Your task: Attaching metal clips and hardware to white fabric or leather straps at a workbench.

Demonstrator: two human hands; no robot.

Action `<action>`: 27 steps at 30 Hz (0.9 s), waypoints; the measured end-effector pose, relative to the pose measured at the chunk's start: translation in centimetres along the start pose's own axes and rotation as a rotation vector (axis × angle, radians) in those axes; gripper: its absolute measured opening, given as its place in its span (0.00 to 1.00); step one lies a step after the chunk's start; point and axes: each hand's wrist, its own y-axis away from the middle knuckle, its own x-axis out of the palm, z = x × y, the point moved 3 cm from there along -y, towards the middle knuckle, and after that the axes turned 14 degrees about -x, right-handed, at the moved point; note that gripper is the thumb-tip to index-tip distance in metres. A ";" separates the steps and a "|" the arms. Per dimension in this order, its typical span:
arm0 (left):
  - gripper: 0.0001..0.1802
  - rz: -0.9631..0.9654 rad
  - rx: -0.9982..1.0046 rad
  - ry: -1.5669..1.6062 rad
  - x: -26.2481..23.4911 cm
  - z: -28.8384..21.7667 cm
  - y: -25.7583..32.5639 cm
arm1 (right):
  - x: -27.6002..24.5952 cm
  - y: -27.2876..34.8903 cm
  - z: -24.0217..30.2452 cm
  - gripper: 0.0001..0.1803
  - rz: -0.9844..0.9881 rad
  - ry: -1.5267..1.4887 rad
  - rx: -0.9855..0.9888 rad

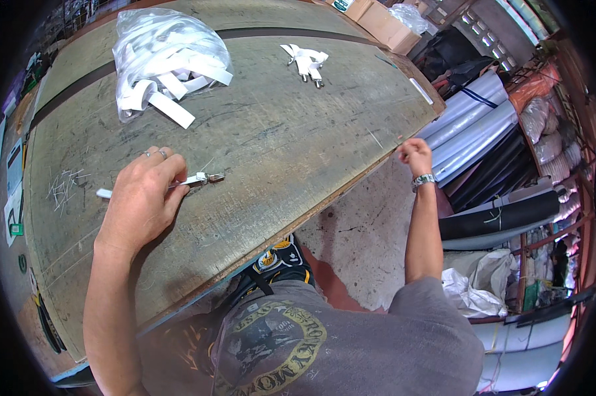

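Observation:
My left hand (143,195) rests on the worn wooden table (278,138), pressing down a white elastic strap with a metal clip (202,178) at its right end. The strap's other end pokes out left of the hand. My right hand (415,156) is off the table's right edge, fingers pinched together, apparently on a thin thread that is barely visible. A watch sits on that wrist.
A clear plastic bag of white straps (162,59) lies at the far left of the table. A small bundle of finished clip straps (306,61) lies farther back. Cardboard boxes (383,23) and rolls of material (482,132) stand to the right.

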 end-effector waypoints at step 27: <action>0.20 0.127 -0.041 0.084 0.6 1.8 0.3 | 15.4 -2.0 25.6 0.13 0.392 -0.448 -0.573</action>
